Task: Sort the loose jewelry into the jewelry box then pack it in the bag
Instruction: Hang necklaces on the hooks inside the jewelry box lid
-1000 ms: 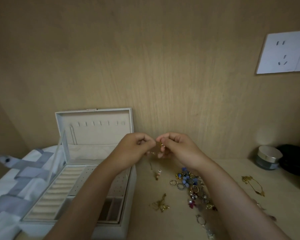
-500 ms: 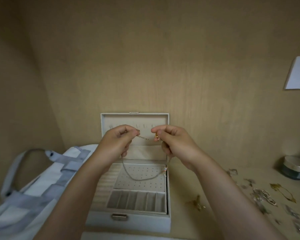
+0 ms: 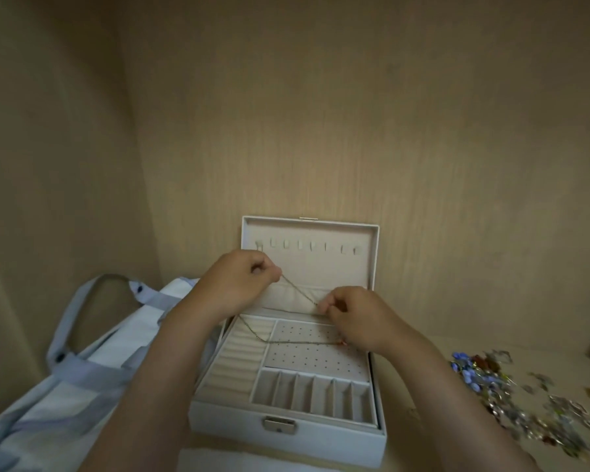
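Since half a second ago your right hand [image 3: 358, 318] has dropped below and away from your left hand [image 3: 242, 287]; before, both sat level and close together in front of the lid's hooks [image 3: 307, 247]. The necklace chain [image 3: 298, 291] between them is now longer and slanted, and its slack, which hung in a deep U, has flattened out.

Both hands are clenched, and each pinches the necklace chain at the fingertips. The taut stretch runs from 10 o'clock at your left hand down to 4 o'clock at your right. The slack comes out under your left wrist, slopes down, then runs almost level toward 3 o'clock, with a small reddish pendant [image 3: 343, 342] by your right palm.

The jewelry box [image 3: 286, 434] stands open on the table [image 3: 423, 420], its lid [image 3: 321, 264] upright. The slack crosses above the ring rolls [image 3: 232, 366] and the earring panel [image 3: 317, 356]; whether it touches them you cannot tell. A row of slots [image 3: 310, 393] lines the front.

The bag [image 3: 82, 369] lies at the box's 9 o'clock, and the blurred loose jewelry [image 3: 491, 386] lies at its 3 o'clock.
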